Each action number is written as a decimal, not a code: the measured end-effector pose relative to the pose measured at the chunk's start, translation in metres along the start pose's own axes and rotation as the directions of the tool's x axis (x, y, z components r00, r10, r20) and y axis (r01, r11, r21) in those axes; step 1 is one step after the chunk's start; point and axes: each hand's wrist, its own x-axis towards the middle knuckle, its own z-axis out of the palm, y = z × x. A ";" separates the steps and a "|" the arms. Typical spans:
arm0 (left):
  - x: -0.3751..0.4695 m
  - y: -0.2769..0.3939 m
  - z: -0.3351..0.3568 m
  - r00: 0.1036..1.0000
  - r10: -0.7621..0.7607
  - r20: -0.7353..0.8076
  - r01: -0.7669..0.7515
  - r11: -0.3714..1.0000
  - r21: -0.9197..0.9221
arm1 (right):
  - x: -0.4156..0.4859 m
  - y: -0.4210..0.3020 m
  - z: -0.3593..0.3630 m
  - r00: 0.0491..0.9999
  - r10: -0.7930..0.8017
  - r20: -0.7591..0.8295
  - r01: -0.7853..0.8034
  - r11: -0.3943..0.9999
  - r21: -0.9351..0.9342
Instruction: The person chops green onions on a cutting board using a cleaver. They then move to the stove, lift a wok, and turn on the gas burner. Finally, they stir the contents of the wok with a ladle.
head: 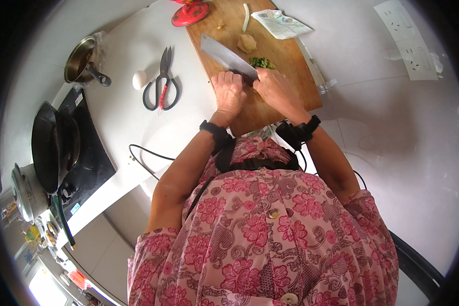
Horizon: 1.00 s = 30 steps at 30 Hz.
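Note:
My right hand [273, 86] grips the handle end of a cleaver [225, 55], whose broad blade points to the far left over a wooden cutting board [302, 88]. Close beside the blade, my left hand [228, 91] rests on the board's left side with its fingers curled; whatever lies under them is hidden. Just beyond my right hand sits a small heap of chopped green vegetable [262, 62]. A pale brown lump, perhaps ginger or potato [247, 43], lies farther up the board. Past it is a thin white stalk [246, 17].
A plastic packet [281, 23] lies across the board's far right edge, with a red lid [190, 14] at the far left. On the counter are scissors [163, 78], an egg [139, 80] and a small pan [80, 61]. A wok [46, 145] stands on the black cooktop [93, 153].

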 end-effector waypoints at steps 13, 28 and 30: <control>-0.003 0.002 -0.012 0.992 -0.049 0.119 0.049 0.999 0.003 | 0.011 0.042 0.016 0.987 0.156 -0.027 -0.149 0.973 0.175; 0.005 0.005 -0.003 0.997 0.053 0.049 -0.053 0.999 0.004 | -0.014 0.030 0.007 1.000 0.008 -0.003 -0.009 1.000 -0.013; 0.005 0.007 -0.003 0.998 0.050 0.045 -0.050 0.999 -0.005 | -0.015 0.029 0.008 1.000 -0.014 -0.013 0.013 0.998 -0.053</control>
